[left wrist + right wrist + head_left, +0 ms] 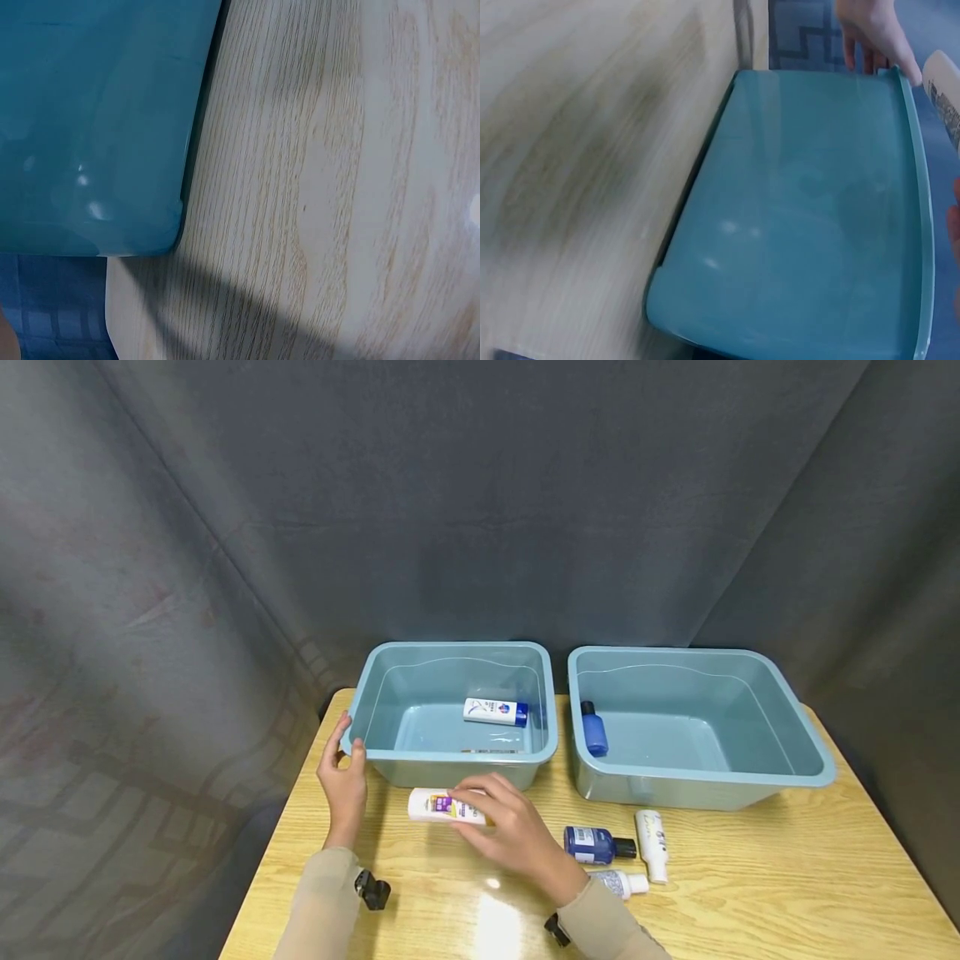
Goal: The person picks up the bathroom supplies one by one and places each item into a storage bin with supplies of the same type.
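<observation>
My left hand (347, 789) holds the front left corner of the left blue-green plastic bin (420, 768), thumb and fingers about the rim. In the right wrist view the left hand (877, 34) shows at the bin's far corner. In front of this bin, my right hand (513, 831) grips a white bottle (427, 805) with a purple and orange label, lying sideways above the table. Inside the bin lies a white bottle with a blue cap (491, 712); another item by the front wall is mostly hidden. The left wrist view shows mainly the bin's side (90, 127).
A second blue-green bin (697, 774) stands to the right, with a blue bottle (595, 733) inside. On the wooden table (750, 877) lie a dark blue bottle (592, 845), a white bottle (651, 839) and a partly covered silvery bottle (617, 883). Dark curtains (480, 527) hang behind.
</observation>
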Available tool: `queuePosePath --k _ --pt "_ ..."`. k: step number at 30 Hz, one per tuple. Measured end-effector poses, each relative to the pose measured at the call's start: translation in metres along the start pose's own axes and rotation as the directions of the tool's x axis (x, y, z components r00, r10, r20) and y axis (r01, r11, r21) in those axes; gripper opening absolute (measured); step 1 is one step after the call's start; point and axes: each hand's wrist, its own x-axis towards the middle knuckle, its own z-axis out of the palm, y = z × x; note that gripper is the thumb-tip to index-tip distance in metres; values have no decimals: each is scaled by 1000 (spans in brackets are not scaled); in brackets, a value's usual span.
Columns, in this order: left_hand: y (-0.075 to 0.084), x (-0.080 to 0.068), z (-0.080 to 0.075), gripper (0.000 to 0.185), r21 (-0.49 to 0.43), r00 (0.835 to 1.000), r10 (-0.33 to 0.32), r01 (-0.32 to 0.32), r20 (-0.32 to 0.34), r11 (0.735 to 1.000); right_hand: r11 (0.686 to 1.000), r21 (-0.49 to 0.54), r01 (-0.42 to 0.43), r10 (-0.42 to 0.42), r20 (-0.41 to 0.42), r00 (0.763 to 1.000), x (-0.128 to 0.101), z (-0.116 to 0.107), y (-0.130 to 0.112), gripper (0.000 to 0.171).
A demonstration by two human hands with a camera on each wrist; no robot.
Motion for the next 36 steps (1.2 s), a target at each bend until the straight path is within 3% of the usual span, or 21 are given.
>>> queuePosePath --k 21,29,36 --pt "2 -2 0 41 -4 1000 -8 8 -12 1000 993 -10 -118 118 -20 993 15 -14 10 41" --pt "2 -1 0 40 0 1000 2 -2 -6 1000 980 1 -199 199 -20 980 24 -14 13 38" --pt "1 0 0 41 0 1000 -7 7 -2 1000 977 -21 -211 210 -33 977 30 -12 18 39"
